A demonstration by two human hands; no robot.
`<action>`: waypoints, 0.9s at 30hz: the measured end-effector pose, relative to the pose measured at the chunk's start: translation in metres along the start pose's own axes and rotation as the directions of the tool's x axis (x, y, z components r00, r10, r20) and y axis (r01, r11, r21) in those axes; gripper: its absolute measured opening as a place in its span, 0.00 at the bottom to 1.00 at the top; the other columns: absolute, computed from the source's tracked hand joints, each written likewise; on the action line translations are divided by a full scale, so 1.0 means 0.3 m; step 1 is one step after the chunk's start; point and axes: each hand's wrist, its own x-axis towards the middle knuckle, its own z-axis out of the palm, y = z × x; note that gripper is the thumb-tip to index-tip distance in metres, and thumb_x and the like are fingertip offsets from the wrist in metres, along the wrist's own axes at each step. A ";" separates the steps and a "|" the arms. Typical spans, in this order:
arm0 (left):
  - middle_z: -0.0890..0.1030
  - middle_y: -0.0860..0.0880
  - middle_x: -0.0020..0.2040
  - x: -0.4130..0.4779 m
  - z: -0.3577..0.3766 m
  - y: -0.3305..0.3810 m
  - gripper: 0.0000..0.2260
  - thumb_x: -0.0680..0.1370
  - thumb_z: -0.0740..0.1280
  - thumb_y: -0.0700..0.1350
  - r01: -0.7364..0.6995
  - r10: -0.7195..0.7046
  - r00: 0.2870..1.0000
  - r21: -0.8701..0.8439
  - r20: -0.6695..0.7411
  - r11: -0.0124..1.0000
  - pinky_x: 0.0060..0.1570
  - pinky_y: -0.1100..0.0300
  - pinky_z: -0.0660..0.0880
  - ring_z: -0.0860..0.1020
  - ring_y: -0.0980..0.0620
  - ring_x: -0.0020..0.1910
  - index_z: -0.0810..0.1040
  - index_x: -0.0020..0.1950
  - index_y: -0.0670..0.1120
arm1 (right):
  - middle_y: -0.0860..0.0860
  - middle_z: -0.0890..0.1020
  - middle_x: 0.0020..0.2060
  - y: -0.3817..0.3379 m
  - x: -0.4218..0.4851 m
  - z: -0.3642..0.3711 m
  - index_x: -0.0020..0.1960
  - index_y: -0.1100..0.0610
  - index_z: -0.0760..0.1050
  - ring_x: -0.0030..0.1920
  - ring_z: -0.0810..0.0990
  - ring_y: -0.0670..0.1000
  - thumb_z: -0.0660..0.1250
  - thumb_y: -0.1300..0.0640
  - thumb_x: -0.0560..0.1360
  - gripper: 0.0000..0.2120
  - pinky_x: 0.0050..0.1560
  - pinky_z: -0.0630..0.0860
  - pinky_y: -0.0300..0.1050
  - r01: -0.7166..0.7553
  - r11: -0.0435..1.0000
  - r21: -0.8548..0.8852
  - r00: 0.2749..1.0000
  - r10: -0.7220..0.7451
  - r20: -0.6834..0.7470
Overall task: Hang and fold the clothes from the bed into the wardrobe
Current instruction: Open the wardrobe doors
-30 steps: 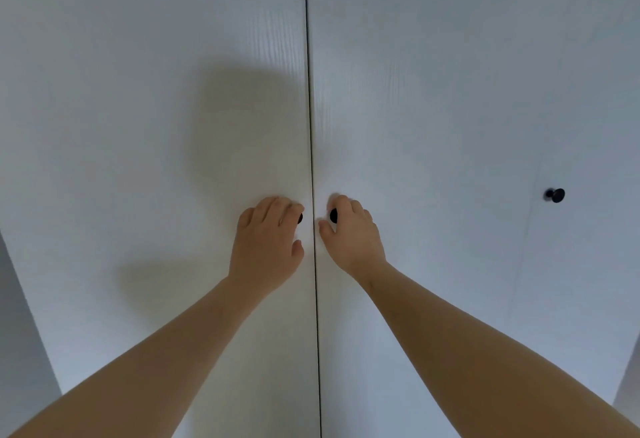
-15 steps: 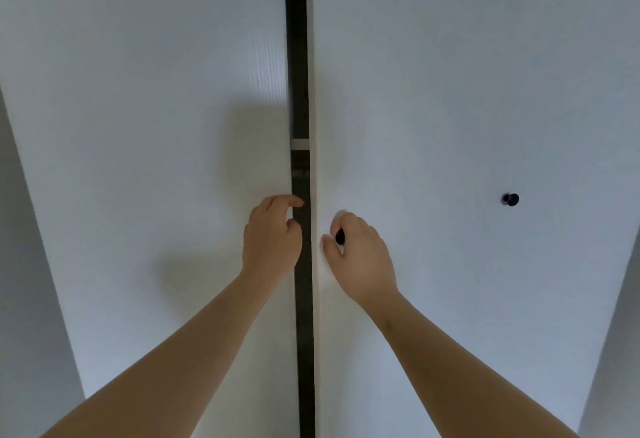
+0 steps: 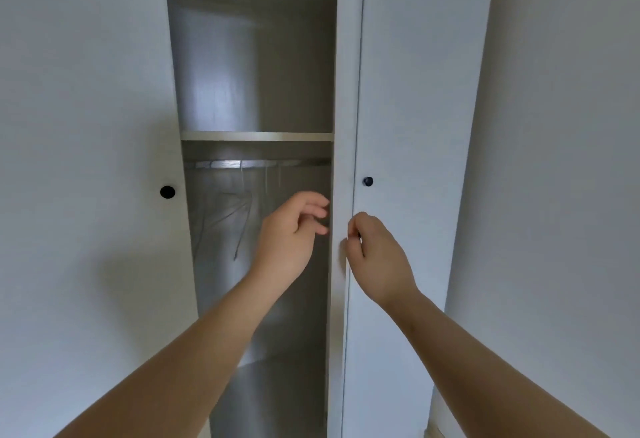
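Observation:
A white wardrobe stands right in front of me. Its left door (image 3: 86, 160), with a black knob (image 3: 167, 191), has swung wide to the left. Inside are a shelf (image 3: 256, 136), a metal rail (image 3: 263, 163) under it and a few thin wire hangers (image 3: 235, 216). My left hand (image 3: 291, 240) hovers in the opening with loosely curled fingers and holds nothing. My right hand (image 3: 377, 257) pinches the small dark knob of the right door (image 3: 343, 126), which stands partly swung out. No clothes are in view.
A further white door (image 3: 415, 126) with its own black knob (image 3: 368, 181) stays closed to the right. A grey wall (image 3: 571, 160) runs beside it. The wardrobe floor (image 3: 277, 396) is bare.
Both doors were closed with a hand on each knob. The left door has swung wide open and my left hand has let go; the right door has started to swing out.

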 end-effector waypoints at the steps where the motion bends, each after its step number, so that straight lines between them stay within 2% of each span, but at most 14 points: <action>1: 0.78 0.58 0.43 -0.002 0.030 0.014 0.22 0.76 0.55 0.31 0.004 -0.004 1.000 -0.009 0.015 1.000 0.38 0.69 0.73 0.79 0.63 0.35 0.73 0.44 0.60 | 0.45 0.67 0.33 0.019 -0.012 -0.033 0.40 0.53 0.62 0.33 0.68 0.47 0.54 0.61 0.77 0.08 0.34 0.66 0.43 -0.020 0.999 -0.028 1.000 0.020 0.002; 4: 0.78 0.59 0.42 -0.007 0.116 0.049 0.22 0.75 0.55 0.31 0.030 -0.029 0.998 -0.012 0.062 0.999 0.43 0.59 0.75 0.80 0.60 0.36 0.75 0.41 0.59 | 0.45 0.62 0.30 0.065 -0.054 -0.107 0.37 0.51 0.56 0.28 0.62 0.47 0.51 0.59 0.78 0.11 0.28 0.56 0.40 -0.090 0.970 -0.224 0.996 0.089 -0.018; 7: 0.77 0.59 0.42 -0.021 0.191 0.070 0.21 0.76 0.55 0.31 0.053 -0.051 0.993 -0.015 0.108 0.998 0.43 0.58 0.75 0.79 0.60 0.37 0.75 0.40 0.56 | 0.48 0.68 0.34 0.097 -0.109 -0.153 0.44 0.55 0.62 0.29 0.66 0.54 0.51 0.56 0.79 0.06 0.26 0.54 0.41 -0.171 0.904 -0.391 0.983 0.127 -0.136; 9: 0.77 0.58 0.42 -0.026 0.225 0.072 0.19 0.75 0.55 0.31 0.063 -0.060 0.990 -0.024 0.125 0.998 0.43 0.58 0.75 0.79 0.60 0.37 0.76 0.41 0.54 | 0.51 0.73 0.41 0.098 -0.134 -0.173 0.49 0.59 0.69 0.28 0.66 0.55 0.56 0.58 0.78 0.05 0.25 0.53 0.38 -0.227 0.910 -0.347 0.958 0.145 -0.246; 10: 0.77 0.57 0.42 -0.024 0.237 0.069 0.19 0.75 0.56 0.31 0.062 -0.058 0.990 -0.026 0.128 0.998 0.43 0.59 0.75 0.79 0.59 0.37 0.76 0.41 0.54 | 0.53 0.74 0.41 0.092 -0.140 -0.182 0.48 0.61 0.71 0.27 0.65 0.55 0.59 0.61 0.75 0.04 0.25 0.53 0.36 -0.230 0.922 -0.312 0.947 0.138 -0.290; 13: 0.78 0.55 0.42 -0.009 0.255 0.051 0.19 0.75 0.57 0.31 0.032 -0.030 0.991 -0.014 0.127 0.999 0.39 0.63 0.74 0.79 0.61 0.36 0.76 0.41 0.54 | 0.55 0.76 0.35 0.061 -0.137 -0.199 0.41 0.62 0.73 0.22 0.65 0.55 0.62 0.64 0.68 0.03 0.22 0.53 0.32 -0.100 0.945 -0.312 0.936 -0.017 -0.352; 15: 0.78 0.54 0.42 0.000 0.251 0.028 0.18 0.76 0.57 0.31 0.026 -0.025 0.994 -0.008 0.107 1.000 0.39 0.63 0.75 0.80 0.61 0.36 0.75 0.42 0.54 | 0.54 0.77 0.36 0.051 -0.124 -0.190 0.42 0.62 0.74 0.24 0.70 0.56 0.62 0.62 0.69 0.04 0.22 0.59 0.36 -0.029 0.944 -0.327 0.960 -0.066 -0.273; 17: 0.77 0.55 0.40 0.017 0.225 -0.006 0.16 0.75 0.58 0.32 0.047 -0.048 0.998 0.009 0.041 0.999 0.43 0.59 0.75 0.80 0.57 0.37 0.75 0.45 0.52 | 0.54 0.77 0.43 0.049 -0.098 -0.158 0.48 0.60 0.73 0.32 0.74 0.58 0.60 0.60 0.74 0.06 0.28 0.64 0.41 -0.040 0.956 -0.292 0.985 -0.011 -0.171; 19: 0.77 0.57 0.39 0.040 0.180 -0.048 0.14 0.75 0.57 0.33 0.073 -0.072 0.997 0.066 -0.023 0.995 0.43 0.57 0.75 0.81 0.52 0.39 0.74 0.47 0.52 | 0.52 0.75 0.48 0.052 -0.067 -0.106 0.52 0.57 0.71 0.40 0.76 0.58 0.59 0.57 0.76 0.07 0.33 0.64 0.43 -0.061 0.957 -0.283 0.993 0.031 -0.110; 21: 0.77 0.55 0.40 0.068 0.122 -0.096 0.13 0.75 0.57 0.34 0.088 -0.079 0.995 0.148 -0.069 0.985 0.42 0.57 0.74 0.80 0.49 0.41 0.75 0.48 0.50 | 0.50 0.75 0.49 0.046 -0.032 -0.040 0.54 0.55 0.70 0.43 0.76 0.58 0.57 0.57 0.76 0.08 0.35 0.63 0.43 -0.068 0.964 -0.258 0.997 0.055 -0.058; 24: 0.77 0.51 0.45 0.104 0.015 -0.171 0.11 0.75 0.59 0.36 0.090 -0.049 0.990 0.323 -0.135 0.942 0.38 0.62 0.66 0.75 0.52 0.38 0.78 0.51 0.48 | 0.50 0.74 0.51 0.029 0.027 0.077 0.54 0.55 0.69 0.44 0.76 0.58 0.56 0.57 0.77 0.08 0.37 0.64 0.43 -0.070 0.975 -0.212 0.997 0.078 0.027; 27: 0.73 0.51 0.45 0.142 -0.124 -0.252 0.10 0.74 0.61 0.36 0.079 0.004 0.982 0.431 -0.189 0.899 0.35 0.66 0.62 0.70 0.57 0.32 0.79 0.50 0.46 | 0.51 0.75 0.49 -0.016 0.103 0.221 0.54 0.56 0.69 0.44 0.76 0.59 0.56 0.57 0.77 0.07 0.37 0.66 0.43 -0.069 0.985 -0.156 0.992 0.084 0.094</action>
